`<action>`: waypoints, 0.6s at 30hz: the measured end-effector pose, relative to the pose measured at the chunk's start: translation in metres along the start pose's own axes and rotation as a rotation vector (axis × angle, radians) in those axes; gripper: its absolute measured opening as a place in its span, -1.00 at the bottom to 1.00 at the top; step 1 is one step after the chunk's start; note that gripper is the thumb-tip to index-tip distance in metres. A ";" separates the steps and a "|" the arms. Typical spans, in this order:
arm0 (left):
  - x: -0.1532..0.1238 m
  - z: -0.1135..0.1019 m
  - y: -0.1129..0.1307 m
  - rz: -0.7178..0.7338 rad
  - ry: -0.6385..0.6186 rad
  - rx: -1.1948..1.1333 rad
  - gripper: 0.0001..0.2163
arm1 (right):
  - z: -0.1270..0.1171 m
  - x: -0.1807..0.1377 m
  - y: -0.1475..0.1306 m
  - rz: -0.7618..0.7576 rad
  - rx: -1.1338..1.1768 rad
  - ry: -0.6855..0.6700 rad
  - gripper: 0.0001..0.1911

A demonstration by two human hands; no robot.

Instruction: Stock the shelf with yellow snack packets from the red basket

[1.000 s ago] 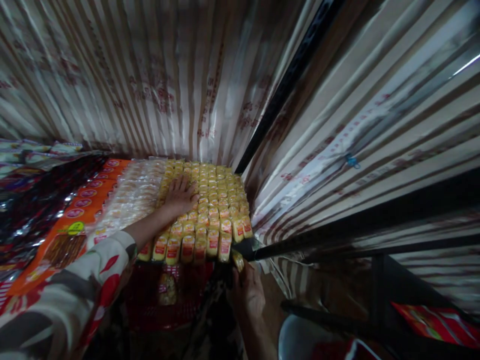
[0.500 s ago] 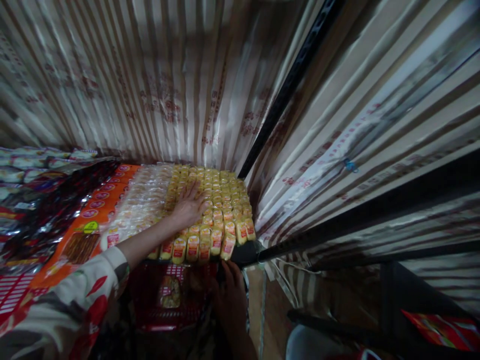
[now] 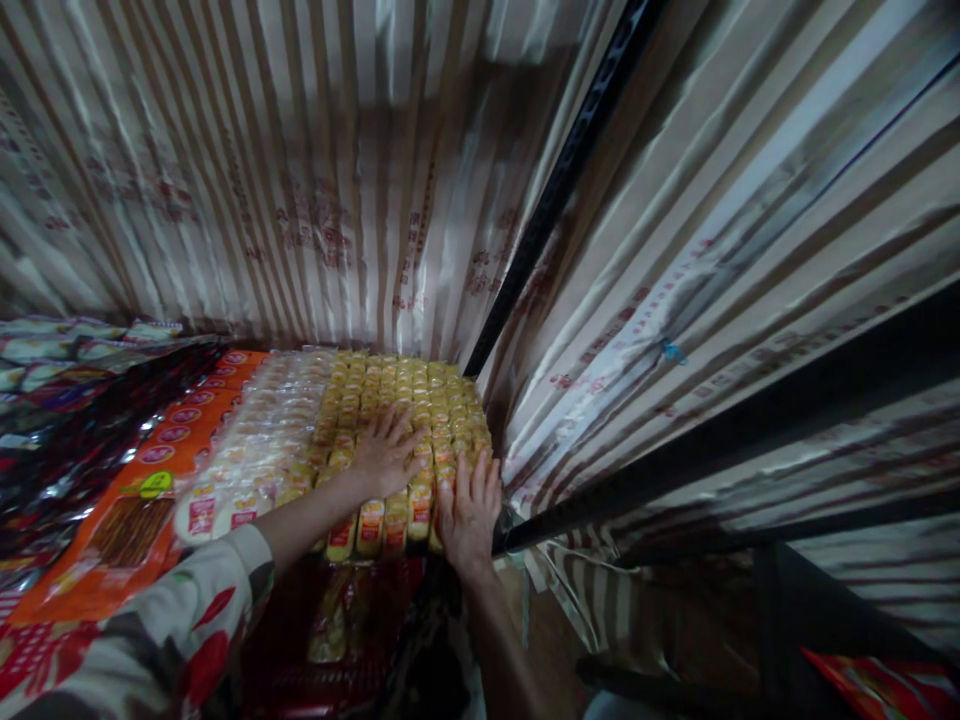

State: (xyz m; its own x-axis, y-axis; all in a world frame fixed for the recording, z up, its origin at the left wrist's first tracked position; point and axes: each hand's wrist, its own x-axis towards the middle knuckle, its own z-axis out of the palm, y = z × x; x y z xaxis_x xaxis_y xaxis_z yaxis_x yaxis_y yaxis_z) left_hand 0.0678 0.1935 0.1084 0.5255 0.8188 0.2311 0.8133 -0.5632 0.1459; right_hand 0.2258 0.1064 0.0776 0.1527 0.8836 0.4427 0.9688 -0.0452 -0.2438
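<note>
Rows of small yellow wrapped snack cakes (image 3: 371,527) with red labels fill the right end of the shelf. My left hand (image 3: 382,458) lies on top of them with its fingers spread. At their front right corner, my right hand (image 3: 470,505) rests over the cakes, fingers stretched out and pointing away from me. Both palms face down and neither hand grips anything. The cakes right under the hands are hidden.
White wrapped cakes (image 3: 277,415) and orange snack packs (image 3: 135,500) lie to the left, then dark shiny packets (image 3: 112,420). Below the shelf front stands a red basket (image 3: 300,660). Black metal posts (image 3: 562,170) and striped sheeting (image 3: 337,150) bound the back and right.
My right hand has come up from below the shelf's front edge onto the cakes at the right corner. My left hand still lies spread on the cakes. The view has shifted slightly.
</note>
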 end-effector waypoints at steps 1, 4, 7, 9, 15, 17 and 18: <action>-0.001 0.003 0.000 -0.007 -0.020 0.008 -0.53 | 0.006 0.001 -0.003 -0.008 -0.029 -0.029 -0.47; -0.003 0.007 -0.002 -0.026 -0.072 0.013 -0.49 | 0.017 -0.004 -0.009 -0.031 -0.060 -0.064 -0.47; 0.001 0.006 -0.002 -0.034 -0.097 -0.006 -0.48 | 0.017 -0.003 -0.007 -0.039 -0.054 -0.036 -0.46; 0.008 0.003 -0.003 -0.036 -0.083 -0.015 -0.49 | 0.013 0.009 0.002 -0.052 -0.043 -0.010 -0.46; 0.035 0.005 -0.013 -0.138 -0.050 -0.001 -0.50 | 0.025 0.047 0.027 0.127 -0.089 0.077 -0.42; 0.037 0.010 -0.016 -0.128 -0.064 -0.003 -0.49 | 0.034 0.048 0.028 0.137 -0.079 0.083 -0.42; 0.037 0.012 -0.017 -0.122 -0.064 -0.003 -0.48 | 0.037 0.047 0.027 0.133 -0.069 0.087 -0.41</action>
State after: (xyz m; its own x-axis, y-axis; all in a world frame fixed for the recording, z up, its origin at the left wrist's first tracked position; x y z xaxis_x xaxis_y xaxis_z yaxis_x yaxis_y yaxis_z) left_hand 0.0767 0.2345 0.1026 0.4374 0.8868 0.1492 0.8716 -0.4589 0.1726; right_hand 0.2520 0.1639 0.0600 0.2936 0.8243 0.4840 0.9496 -0.1935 -0.2465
